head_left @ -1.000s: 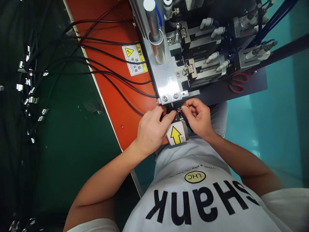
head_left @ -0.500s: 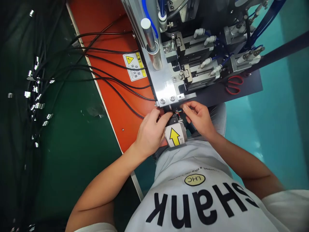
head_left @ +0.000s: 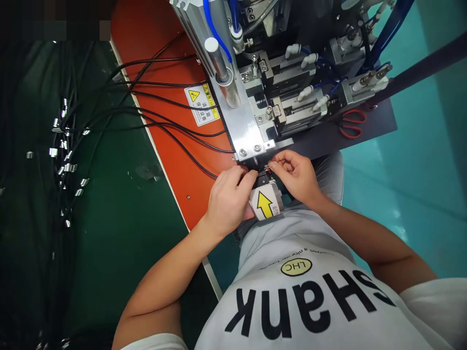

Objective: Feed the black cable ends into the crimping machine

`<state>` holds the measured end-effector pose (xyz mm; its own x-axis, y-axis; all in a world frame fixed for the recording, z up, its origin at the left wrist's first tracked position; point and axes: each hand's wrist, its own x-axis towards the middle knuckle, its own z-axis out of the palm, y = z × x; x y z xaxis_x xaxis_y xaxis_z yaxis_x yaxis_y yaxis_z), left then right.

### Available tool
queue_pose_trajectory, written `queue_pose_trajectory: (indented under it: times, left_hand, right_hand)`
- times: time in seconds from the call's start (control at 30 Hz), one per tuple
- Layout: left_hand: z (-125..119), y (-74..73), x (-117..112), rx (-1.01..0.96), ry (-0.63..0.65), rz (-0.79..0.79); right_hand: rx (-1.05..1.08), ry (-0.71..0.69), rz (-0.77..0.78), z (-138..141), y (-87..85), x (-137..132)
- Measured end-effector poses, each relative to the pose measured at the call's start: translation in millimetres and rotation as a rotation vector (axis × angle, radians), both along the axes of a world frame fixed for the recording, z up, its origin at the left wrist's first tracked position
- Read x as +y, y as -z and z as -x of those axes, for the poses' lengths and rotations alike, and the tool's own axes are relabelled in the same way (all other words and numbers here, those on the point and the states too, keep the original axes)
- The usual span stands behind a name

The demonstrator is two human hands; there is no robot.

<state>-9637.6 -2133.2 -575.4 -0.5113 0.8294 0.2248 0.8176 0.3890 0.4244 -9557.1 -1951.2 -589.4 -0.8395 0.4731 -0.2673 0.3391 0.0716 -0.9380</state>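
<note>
My left hand (head_left: 228, 197) is closed at the machine's front edge, its thumb and fingers pinched together. A black cable (head_left: 189, 154) runs in under its fingers; the pinched end is mostly hidden. Close beside it, my right hand (head_left: 297, 177) pinches thin coloured wires (head_left: 269, 170), of which only a little red shows, at the cable's end. Just below the fingertips sits a small black fixture (head_left: 261, 179) on a grey block with a yellow arrow label (head_left: 265, 204).
A press with a silver plate (head_left: 248, 129), pneumatic cylinders and blue hoses stands ahead on an orange base (head_left: 175, 180). Red-handled scissors (head_left: 352, 124) lie to the right. At left, several black cables with metal connectors (head_left: 69, 167) rest on a green mat (head_left: 120, 243).
The view has shifted slightly. My right hand has moved a little left, nearer my left fingertips, and less of the coloured wires shows. My left hand keeps its pinch.
</note>
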Motion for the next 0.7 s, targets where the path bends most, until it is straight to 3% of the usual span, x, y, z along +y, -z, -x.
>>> queue_pose_trajectory:
  times: [0.13, 0.27, 0.37, 0.43, 0.6, 0.67, 0.7]
  left_hand:
    - [-1.5, -4.3, 1.0, 0.063, -0.013, 0.024]
    - [-2.5, -7.2, 1.5, 0.125, -0.058, 0.027]
    - [-2.4, -4.9, 0.9, 0.049, -0.032, 0.005]
    - [-2.1, -3.0, 1.0, -0.004, -0.026, -0.02]
    - [-1.6, -3.1, 2.8, 0.001, -0.03, -0.03]
    - [-1.6, -3.8, 2.9, 0.012, -0.026, -0.031]
    - [-1.6, -3.9, 2.8, 0.011, -0.027, -0.033]
  right_hand:
    - [-0.104, -0.074, 0.335, 1.6, 1.0, 9.1]
    - [-0.109, 0.003, 0.391, -12.0, 0.4, 4.6]
    - [-0.127, 0.008, 0.4, -22.3, -0.9, -5.9]
    - [-0.105, 0.01, 0.236, -24.1, -5.1, -10.9]
    - [-0.009, -0.137, -0.547, -17.0, -26.1, -8.8]
    - [0.0, -0.201, -0.66, -13.6, -30.0, -3.6]
    - [-0.003, -0.211, -0.63, -12.0, -29.5, -0.4]
